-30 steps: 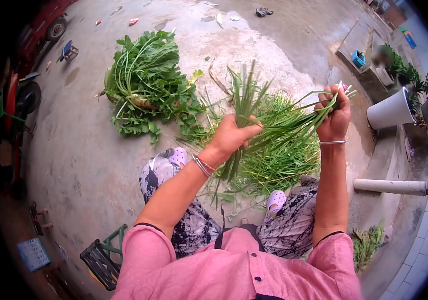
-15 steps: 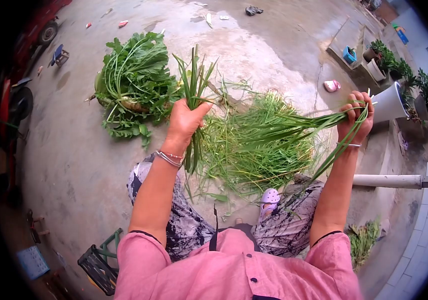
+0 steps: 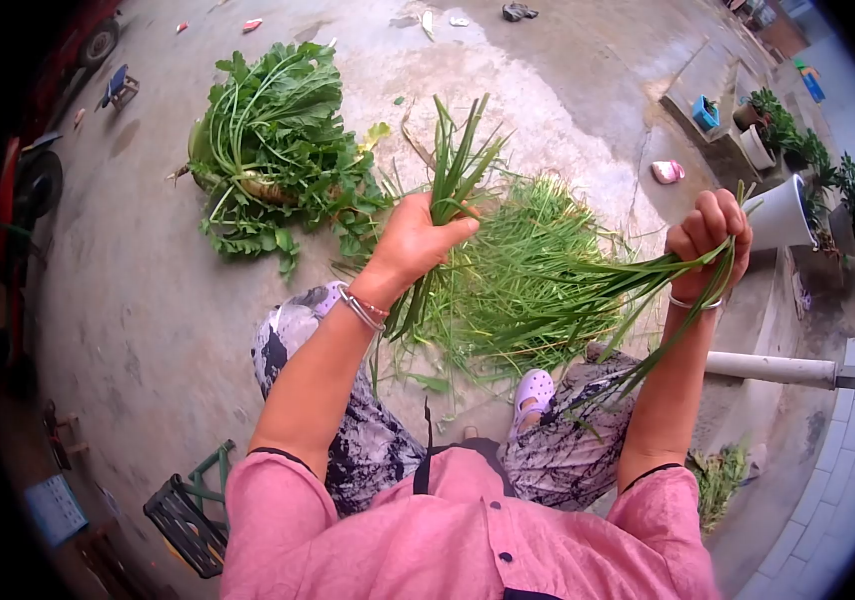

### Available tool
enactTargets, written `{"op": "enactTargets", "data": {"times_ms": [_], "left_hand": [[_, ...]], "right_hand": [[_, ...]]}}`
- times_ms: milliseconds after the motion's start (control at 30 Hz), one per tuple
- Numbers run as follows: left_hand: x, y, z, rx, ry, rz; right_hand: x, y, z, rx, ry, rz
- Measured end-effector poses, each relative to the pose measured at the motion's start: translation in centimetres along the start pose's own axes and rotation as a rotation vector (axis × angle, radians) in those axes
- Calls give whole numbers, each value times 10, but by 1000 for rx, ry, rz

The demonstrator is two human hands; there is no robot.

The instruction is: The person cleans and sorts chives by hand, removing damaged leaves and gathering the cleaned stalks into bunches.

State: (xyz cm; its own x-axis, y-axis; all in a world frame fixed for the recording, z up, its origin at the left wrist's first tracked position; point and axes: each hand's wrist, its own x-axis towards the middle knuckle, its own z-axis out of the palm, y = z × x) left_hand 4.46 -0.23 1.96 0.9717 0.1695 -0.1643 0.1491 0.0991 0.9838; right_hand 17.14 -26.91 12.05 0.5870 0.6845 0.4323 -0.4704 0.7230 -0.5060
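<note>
The left hand (image 3: 410, 240) grips a bunch of green blades (image 3: 459, 165); the right hand (image 3: 710, 238) is clenched around trailing blades (image 3: 603, 290) reaching toward nine o'clock. Their tips could snag in the loose heap (image 3: 538, 235) at one o'clock; a slackened fist could shed strands. Leafy root vegetables (image 3: 283, 125) lie at eleven.

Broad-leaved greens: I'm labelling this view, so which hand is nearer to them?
Left. The left hand, gripping a bunch, is just right of and nearer the viewer than the broad-leaved greens; the right hand is much farther right, past the loose grassy heap.
</note>
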Motion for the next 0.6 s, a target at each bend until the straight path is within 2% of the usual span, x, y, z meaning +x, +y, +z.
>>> {"op": "enactTargets", "data": {"times_ms": [100,233,333,367,467,600], "left_hand": [[0,0,0,44,-53,-49],[0,-5,14,2,-57,36],[-1,-5,26,-162,-343,-127],[-3,-4,31,-164,-342,-128],[-7,-2,42,-369,-522,-119],[-9,8,42,-323,-538,-143]], "right_hand": [[2,11,4,-78,-2,66],[6,27,8,-168,-35,152],[10,36,9,-143,-47,196],[10,38,9,-142,-46,198],[12,44,8,-116,-8,172],[16,41,6,-44,52,131]]}}
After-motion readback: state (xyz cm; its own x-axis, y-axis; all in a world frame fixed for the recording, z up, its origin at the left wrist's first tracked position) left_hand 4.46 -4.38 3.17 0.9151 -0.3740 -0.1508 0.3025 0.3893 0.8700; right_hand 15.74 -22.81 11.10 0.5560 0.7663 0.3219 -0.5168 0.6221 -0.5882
